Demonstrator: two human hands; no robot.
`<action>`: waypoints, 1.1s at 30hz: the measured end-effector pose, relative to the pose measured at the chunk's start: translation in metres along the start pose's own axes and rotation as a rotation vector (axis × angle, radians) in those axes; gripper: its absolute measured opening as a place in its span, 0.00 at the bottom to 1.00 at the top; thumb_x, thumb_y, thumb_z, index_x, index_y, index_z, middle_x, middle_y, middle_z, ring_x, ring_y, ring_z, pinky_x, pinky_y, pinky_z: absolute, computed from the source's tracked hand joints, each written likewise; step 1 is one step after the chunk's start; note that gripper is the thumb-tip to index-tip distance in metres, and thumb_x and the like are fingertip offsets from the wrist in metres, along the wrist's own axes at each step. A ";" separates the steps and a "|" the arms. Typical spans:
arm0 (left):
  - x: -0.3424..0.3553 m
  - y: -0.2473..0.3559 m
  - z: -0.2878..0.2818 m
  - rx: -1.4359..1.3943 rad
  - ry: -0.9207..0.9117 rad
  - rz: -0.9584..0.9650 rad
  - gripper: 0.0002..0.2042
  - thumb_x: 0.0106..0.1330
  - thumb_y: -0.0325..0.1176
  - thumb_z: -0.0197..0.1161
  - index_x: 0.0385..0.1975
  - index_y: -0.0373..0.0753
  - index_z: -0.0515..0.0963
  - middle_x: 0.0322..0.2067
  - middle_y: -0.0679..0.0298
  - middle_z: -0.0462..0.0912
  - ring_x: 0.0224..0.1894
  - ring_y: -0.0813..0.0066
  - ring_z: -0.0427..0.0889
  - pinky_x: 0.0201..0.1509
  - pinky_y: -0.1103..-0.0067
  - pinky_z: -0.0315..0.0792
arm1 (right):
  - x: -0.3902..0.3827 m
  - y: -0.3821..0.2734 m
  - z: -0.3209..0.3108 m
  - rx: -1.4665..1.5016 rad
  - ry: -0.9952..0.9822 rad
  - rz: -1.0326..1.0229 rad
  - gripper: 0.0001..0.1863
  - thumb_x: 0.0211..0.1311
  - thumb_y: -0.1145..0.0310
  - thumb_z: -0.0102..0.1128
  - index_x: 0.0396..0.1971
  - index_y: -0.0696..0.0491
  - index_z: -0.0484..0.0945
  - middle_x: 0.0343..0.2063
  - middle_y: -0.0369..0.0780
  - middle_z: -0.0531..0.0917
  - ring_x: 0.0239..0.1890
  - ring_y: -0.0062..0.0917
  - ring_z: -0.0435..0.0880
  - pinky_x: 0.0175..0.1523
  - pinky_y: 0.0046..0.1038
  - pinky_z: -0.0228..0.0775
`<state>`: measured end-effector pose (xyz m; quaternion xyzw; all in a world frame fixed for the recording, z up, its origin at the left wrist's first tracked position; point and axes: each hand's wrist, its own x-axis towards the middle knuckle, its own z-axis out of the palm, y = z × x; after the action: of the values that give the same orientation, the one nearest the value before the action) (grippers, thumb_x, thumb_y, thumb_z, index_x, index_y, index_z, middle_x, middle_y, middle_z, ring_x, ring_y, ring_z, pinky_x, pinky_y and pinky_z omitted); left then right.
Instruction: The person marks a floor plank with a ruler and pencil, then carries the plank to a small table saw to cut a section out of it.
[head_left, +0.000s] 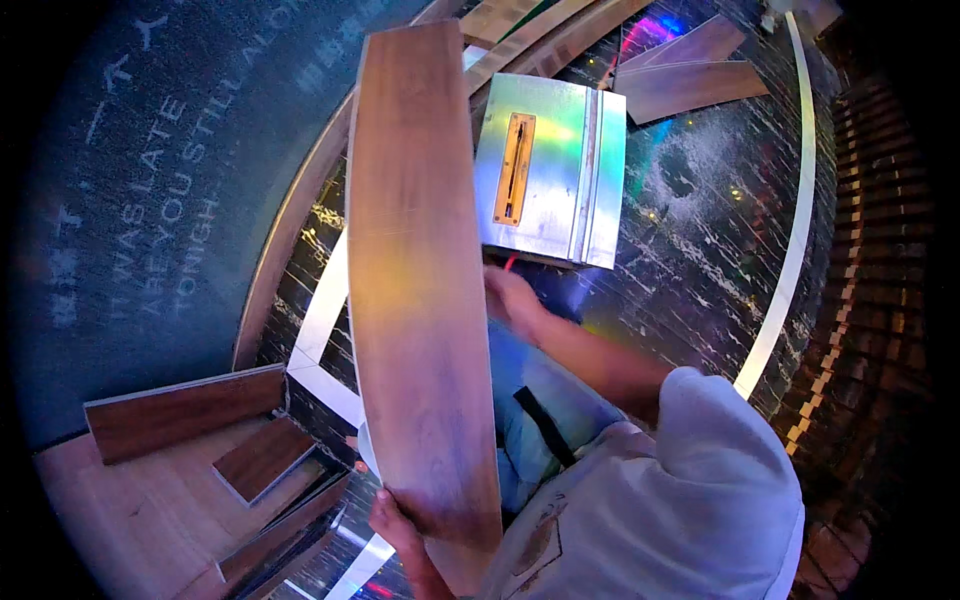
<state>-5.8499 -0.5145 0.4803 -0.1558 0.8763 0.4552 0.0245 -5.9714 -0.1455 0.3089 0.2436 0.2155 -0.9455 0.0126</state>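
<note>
Plank (420, 290) of dark wood held upright mid-carry, left hand (395, 525) fingers clamped on its near end, right hand (512, 298) blurred, grip unreadable, by table saw (550, 165) beyond; next likely needs laying it flat on the saw top

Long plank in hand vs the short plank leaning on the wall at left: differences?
The long plank is held up by the left hand; the short plank stands on edge against the wall, untouched. The long plank is far longer. Both are brown wood-grain boards.

Long plank (420, 300) blocks the left; table saw (550, 165) stands ahead.
</note>
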 end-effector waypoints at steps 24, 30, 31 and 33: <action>0.176 0.086 0.180 0.159 -0.864 0.203 0.12 0.70 0.37 0.52 0.39 0.34 0.76 0.26 0.68 0.74 0.28 0.81 0.69 0.34 0.78 0.67 | -0.153 0.040 0.034 -0.497 0.333 -0.249 0.15 0.63 0.66 0.60 0.45 0.60 0.75 0.38 0.36 0.80 0.40 0.18 0.77 0.47 0.24 0.69; 0.151 0.065 0.158 0.114 -0.999 0.157 0.16 0.70 0.32 0.52 0.54 0.33 0.72 0.34 0.62 0.81 0.38 0.75 0.78 0.45 0.77 0.71 | -0.143 0.041 0.025 -0.679 0.587 -0.388 0.16 0.63 0.65 0.59 0.45 0.59 0.74 0.36 0.38 0.81 0.38 0.20 0.77 0.45 0.26 0.70; 0.151 0.065 0.164 0.085 -0.980 0.244 0.18 0.69 0.33 0.53 0.57 0.34 0.71 0.38 0.58 0.81 0.41 0.73 0.78 0.47 0.76 0.71 | -0.141 0.043 0.028 -0.725 0.633 -0.426 0.16 0.63 0.64 0.59 0.45 0.59 0.73 0.36 0.39 0.81 0.38 0.21 0.78 0.45 0.27 0.70; 0.153 0.071 0.185 0.028 -0.938 0.416 0.22 0.68 0.34 0.54 0.61 0.37 0.68 0.47 0.51 0.81 0.46 0.69 0.80 0.52 0.74 0.71 | -0.144 0.045 0.035 -0.801 0.671 -0.453 0.17 0.64 0.63 0.58 0.46 0.59 0.73 0.36 0.41 0.81 0.39 0.24 0.79 0.45 0.29 0.71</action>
<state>-6.0341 -0.3657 0.4000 0.2430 0.7896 0.4595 0.3262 -5.8543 -0.2126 0.3858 0.4546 0.5963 -0.6398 -0.1684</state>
